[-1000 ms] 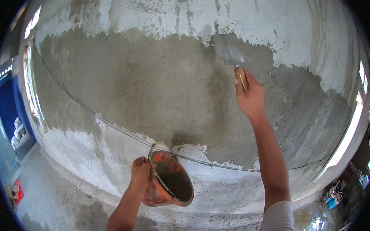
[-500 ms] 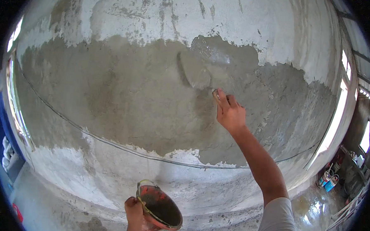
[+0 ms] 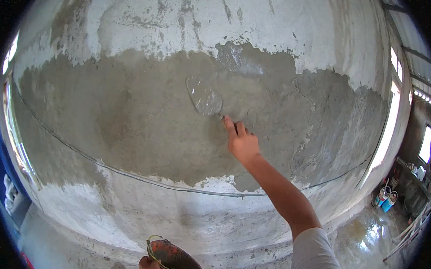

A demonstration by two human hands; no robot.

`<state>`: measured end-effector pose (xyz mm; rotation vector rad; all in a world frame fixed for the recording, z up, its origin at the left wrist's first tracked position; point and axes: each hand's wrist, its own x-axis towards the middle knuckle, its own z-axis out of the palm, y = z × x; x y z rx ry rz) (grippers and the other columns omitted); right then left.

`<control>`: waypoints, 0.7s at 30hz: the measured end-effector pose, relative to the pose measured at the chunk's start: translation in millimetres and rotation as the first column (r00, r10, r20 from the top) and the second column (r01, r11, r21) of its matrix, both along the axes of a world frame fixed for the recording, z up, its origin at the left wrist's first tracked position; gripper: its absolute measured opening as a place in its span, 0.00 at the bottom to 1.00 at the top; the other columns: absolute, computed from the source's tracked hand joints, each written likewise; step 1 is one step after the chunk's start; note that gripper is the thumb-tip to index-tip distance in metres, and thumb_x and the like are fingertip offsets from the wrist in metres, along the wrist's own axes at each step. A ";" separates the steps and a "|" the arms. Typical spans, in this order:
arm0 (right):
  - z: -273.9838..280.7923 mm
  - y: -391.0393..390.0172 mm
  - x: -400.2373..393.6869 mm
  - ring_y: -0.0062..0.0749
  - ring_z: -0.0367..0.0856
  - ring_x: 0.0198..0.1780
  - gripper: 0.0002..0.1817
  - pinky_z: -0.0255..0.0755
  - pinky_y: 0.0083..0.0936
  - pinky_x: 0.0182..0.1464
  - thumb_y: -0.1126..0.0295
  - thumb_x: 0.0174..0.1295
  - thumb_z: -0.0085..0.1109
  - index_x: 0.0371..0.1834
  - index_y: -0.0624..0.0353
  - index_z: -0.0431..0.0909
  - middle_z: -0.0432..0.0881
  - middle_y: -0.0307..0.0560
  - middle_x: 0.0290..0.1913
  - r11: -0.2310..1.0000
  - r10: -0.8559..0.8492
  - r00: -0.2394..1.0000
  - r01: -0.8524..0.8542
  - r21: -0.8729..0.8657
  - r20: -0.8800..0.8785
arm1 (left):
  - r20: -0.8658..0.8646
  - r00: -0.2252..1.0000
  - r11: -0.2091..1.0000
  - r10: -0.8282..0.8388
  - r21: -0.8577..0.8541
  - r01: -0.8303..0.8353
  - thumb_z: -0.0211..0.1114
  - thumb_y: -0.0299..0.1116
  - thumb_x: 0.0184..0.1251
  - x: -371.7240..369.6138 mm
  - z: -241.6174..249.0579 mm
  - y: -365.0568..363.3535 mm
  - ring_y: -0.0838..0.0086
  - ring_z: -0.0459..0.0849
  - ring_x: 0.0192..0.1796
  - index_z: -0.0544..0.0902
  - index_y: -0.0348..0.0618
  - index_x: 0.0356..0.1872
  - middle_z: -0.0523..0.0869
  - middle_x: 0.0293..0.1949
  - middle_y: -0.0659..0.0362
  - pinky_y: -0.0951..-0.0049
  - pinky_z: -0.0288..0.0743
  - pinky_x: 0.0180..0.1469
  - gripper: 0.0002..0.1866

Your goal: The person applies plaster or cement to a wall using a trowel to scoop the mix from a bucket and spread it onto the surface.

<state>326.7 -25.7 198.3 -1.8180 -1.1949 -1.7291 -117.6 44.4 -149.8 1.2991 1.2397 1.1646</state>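
Observation:
My right hand (image 3: 242,139) is closed round the handle of a trowel (image 3: 205,96), arm stretched out ahead of me. The trowel's rounded metal blade lies against, or very close to, the grey plastered band of the wall (image 3: 154,103), its tip towards the upper left. Low in the view, my left hand (image 3: 150,266) grips the rim or handle of an orange-red bucket (image 3: 164,250). The bucket tilts with its mouth towards me, and dark wet-looking residue coats its inside. The lower part of the bucket and most of my left hand are cut off by the bottom edge.
A thin cable (image 3: 167,186) sags across the wall below the plaster band. Tall bright windows (image 3: 381,141) flank the wall. Paint-style containers (image 3: 385,198) stand at the right on a wet floor (image 3: 355,237), near long poles (image 3: 408,234). A blue surface (image 3: 5,159) is at the left.
My right hand and the trowel have moved left and slightly down across the plaster. The bucket and my left hand now sit lower and a little further left in view.

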 end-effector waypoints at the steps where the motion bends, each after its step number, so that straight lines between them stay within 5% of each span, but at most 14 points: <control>1: -5.8 -2.7 -3.5 0.44 0.86 0.30 0.35 0.82 0.37 0.26 0.74 0.57 0.61 0.73 0.50 0.73 0.82 0.53 0.43 0.998 0.054 0.998 -0.054 -0.036 0.011 | -0.007 1.000 1.000 -0.005 0.003 0.005 0.64 0.17 0.52 -5.0 19.3 -7.0 0.73 0.72 0.23 0.70 0.40 0.21 0.74 0.20 0.62 0.65 0.68 0.28 0.11; 3: 2.7 -21.0 -6.3 0.43 0.86 0.30 0.35 0.81 0.37 0.25 0.74 0.58 0.62 0.73 0.48 0.73 0.82 0.52 0.43 0.998 0.064 0.998 -0.064 -0.020 -0.015 | -0.131 0.984 0.993 -0.121 -0.005 0.121 0.55 0.23 0.60 -13.4 77.8 -35.1 0.64 0.73 0.26 0.75 0.32 0.26 0.76 0.23 0.55 0.58 0.68 0.31 0.06; 5: 24.0 -32.5 -0.8 0.42 0.86 0.29 0.34 0.80 0.37 0.24 0.74 0.59 0.62 0.74 0.46 0.73 0.82 0.52 0.42 0.997 0.081 0.996 -0.081 0.007 -0.032 | -0.066 0.991 0.993 -0.114 -0.013 0.114 0.54 0.23 0.60 -15.9 87.9 -35.3 0.65 0.72 0.25 0.74 0.32 0.24 0.75 0.22 0.55 0.58 0.67 0.30 0.06; 7: 57.6 -35.2 14.1 0.43 0.85 0.28 0.34 0.80 0.38 0.25 0.73 0.62 0.61 0.75 0.43 0.72 0.82 0.51 0.43 0.958 0.104 0.993 -0.083 0.275 -0.063 | -0.004 0.994 0.993 -0.109 -0.037 0.109 0.54 0.22 0.59 -15.6 95.5 -39.2 0.65 0.70 0.25 0.73 0.32 0.22 0.74 0.22 0.56 0.58 0.66 0.30 0.07; 10: 90.7 -28.4 29.4 0.46 0.85 0.29 0.35 0.80 0.41 0.26 0.73 0.64 0.60 0.77 0.45 0.68 0.82 0.53 0.45 0.947 0.084 0.994 -0.055 0.316 -0.076 | -0.048 0.992 0.993 -0.114 -0.004 0.114 0.55 0.23 0.58 -16.6 95.5 -46.2 0.64 0.71 0.27 0.75 0.31 0.24 0.76 0.23 0.54 0.58 0.67 0.31 0.06; 13: 78.2 -5.2 23.9 0.47 0.87 0.32 0.38 0.82 0.43 0.28 0.73 0.63 0.60 0.80 0.45 0.63 0.81 0.54 0.46 0.985 0.014 0.984 0.017 0.172 -0.180 | -0.173 0.982 0.991 -0.082 0.093 0.099 0.56 0.25 0.59 -12.6 65.8 -33.8 0.62 0.74 0.30 0.76 0.30 0.25 0.79 0.26 0.51 0.58 0.69 0.34 0.07; 16: 38.0 7.8 12.6 0.47 0.87 0.33 0.39 0.83 0.42 0.29 0.72 0.63 0.61 0.80 0.45 0.62 0.81 0.55 0.47 0.998 -0.048 0.992 0.045 -0.032 -0.112 | -0.139 0.988 0.998 -0.060 -0.023 0.057 0.56 0.27 0.60 -3.8 40.0 -25.3 0.59 0.76 0.31 0.77 0.29 0.27 0.81 0.27 0.48 0.56 0.70 0.36 0.09; 18: 21.7 0.0 4.3 0.47 0.86 0.31 0.36 0.82 0.42 0.29 0.72 0.62 0.62 0.77 0.46 0.68 0.81 0.51 0.45 0.999 0.005 0.996 -0.008 -0.033 -0.092 | 0.060 0.993 0.995 0.098 0.001 -0.098 0.64 0.18 0.54 2.6 5.2 -9.1 0.73 0.73 0.22 0.71 0.40 0.22 0.75 0.20 0.61 0.65 0.67 0.27 0.10; 21: 33.8 -29.4 -10.3 0.47 0.86 0.30 0.33 0.82 0.40 0.29 0.72 0.60 0.64 0.73 0.46 0.73 0.81 0.47 0.43 0.994 0.106 0.992 -0.107 -0.011 -0.073 | -0.014 0.994 0.991 0.105 -0.076 -0.106 0.62 0.18 0.55 0.9 -2.3 -6.8 0.71 0.73 0.22 0.73 0.39 0.23 0.76 0.21 0.59 0.66 0.67 0.27 0.08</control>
